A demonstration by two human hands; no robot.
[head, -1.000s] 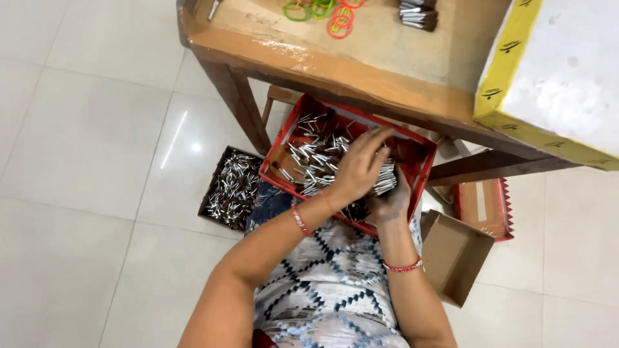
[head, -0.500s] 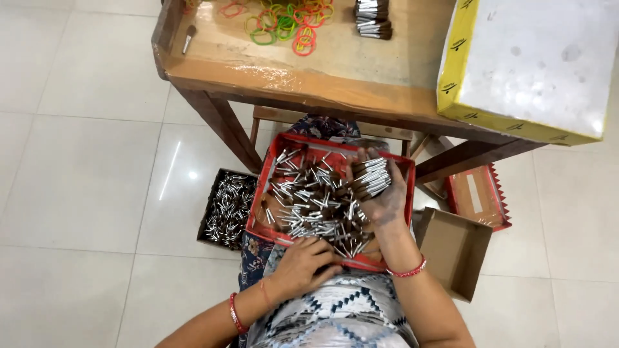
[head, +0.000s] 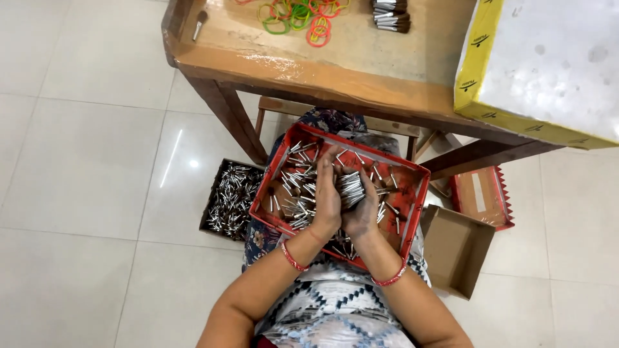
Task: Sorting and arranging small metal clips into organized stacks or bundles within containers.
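A red cardboard tray [head: 419,187] rests on my lap, holding several small silver-capped pieces [head: 293,187] scattered inside. My left hand [head: 327,196] and my right hand [head: 362,207] meet over the middle of the tray. Together they clasp a tight bundle of the silver-capped pieces [head: 351,187], ends lined up. Both wrists wear red bangles.
A wooden table [head: 335,71] stands in front, with coloured rubber bands [head: 296,16], finished bundles [head: 390,14] and a yellow-edged box [head: 535,71]. On the tiled floor lie a dark box of silver pieces [head: 229,196], an empty brown box [head: 454,251] and a red lid [head: 480,196].
My left hand moved from the tray's near edge to join my right hand at the middle, closing around the bundle. The view shifted slightly.
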